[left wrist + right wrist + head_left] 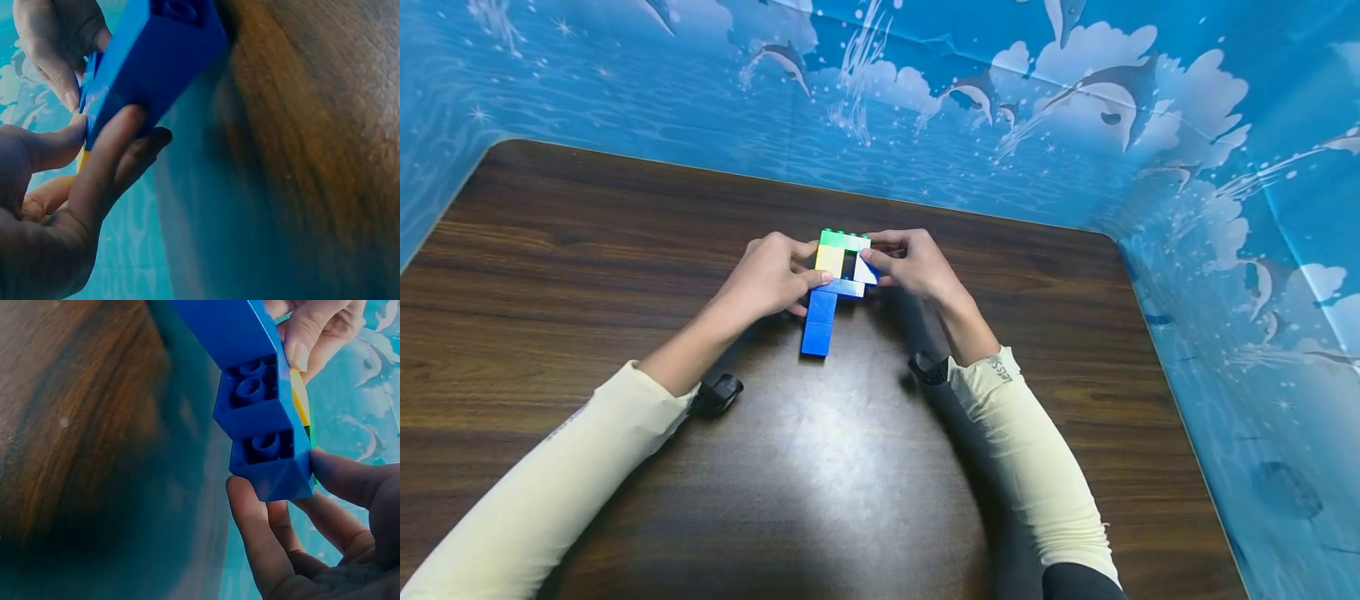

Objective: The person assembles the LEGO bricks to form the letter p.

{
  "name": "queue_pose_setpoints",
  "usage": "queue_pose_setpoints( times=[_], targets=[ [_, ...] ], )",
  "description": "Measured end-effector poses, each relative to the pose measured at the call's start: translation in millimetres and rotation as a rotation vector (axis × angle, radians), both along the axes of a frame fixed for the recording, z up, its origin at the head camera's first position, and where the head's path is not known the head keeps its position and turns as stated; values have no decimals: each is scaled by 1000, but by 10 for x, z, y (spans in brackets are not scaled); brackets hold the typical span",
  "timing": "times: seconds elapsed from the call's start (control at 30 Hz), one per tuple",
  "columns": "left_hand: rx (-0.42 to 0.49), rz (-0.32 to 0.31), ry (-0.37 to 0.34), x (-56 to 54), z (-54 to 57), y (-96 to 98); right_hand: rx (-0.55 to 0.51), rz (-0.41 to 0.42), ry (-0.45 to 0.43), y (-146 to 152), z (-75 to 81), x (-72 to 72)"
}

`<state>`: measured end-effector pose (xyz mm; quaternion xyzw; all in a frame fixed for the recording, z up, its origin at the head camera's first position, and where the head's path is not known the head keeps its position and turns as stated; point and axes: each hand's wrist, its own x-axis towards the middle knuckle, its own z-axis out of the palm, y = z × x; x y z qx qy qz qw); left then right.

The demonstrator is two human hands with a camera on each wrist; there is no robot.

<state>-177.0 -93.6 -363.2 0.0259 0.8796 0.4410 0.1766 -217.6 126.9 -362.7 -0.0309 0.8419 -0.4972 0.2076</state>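
Both hands hold one structure of toy building blocks above the table. A green block [844, 240] tops it, with a yellow block [829, 261] below on the left. Two blue blocks [817, 322] extend down from the lower left as a leg. My left hand [777, 271] grips the left side, its thumb across the lower edge of the yellow block. On the other side, my right hand [916, 262] pinches a blue block with a sloped face [284, 478] between thumb and fingers. In the right wrist view, hollow undersides of blue blocks show.
The dark wood-grain table [820, 500] spreads under both arms. A blue backdrop [700, 108] printed with dolphins rises behind its far edge and along the right side. A black wrist camera [718, 394] hangs under the left wrist, another [928, 369] under the right.
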Motion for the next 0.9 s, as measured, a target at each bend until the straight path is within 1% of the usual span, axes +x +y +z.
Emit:
queue_pose_setpoints(
  times=[0.13, 0.33, 0.53, 0.63, 0.8, 0.9],
  targets=[
    [-5, 20, -42, -1, -44, 24, 41, 11, -12, -19, -58, -10],
    [-28, 19, -50, -18, -76, 56, 91, 1, -19, -38, -121, -22],
    [-11, 23, -138, -55, -109, 67, 170, 13, 12, -51, -209, -23],
    [-7, 26, -165, -63, -139, 66, 198, 16, 31, -59, -255, -18],
    [2, 24, -169, -59, -177, 73, 239, 11, 54, -63, -294, -11],
    [4, 18, -154, -53, -192, 76, 228, 11, 49, -58, -286, -5]
  ],
)
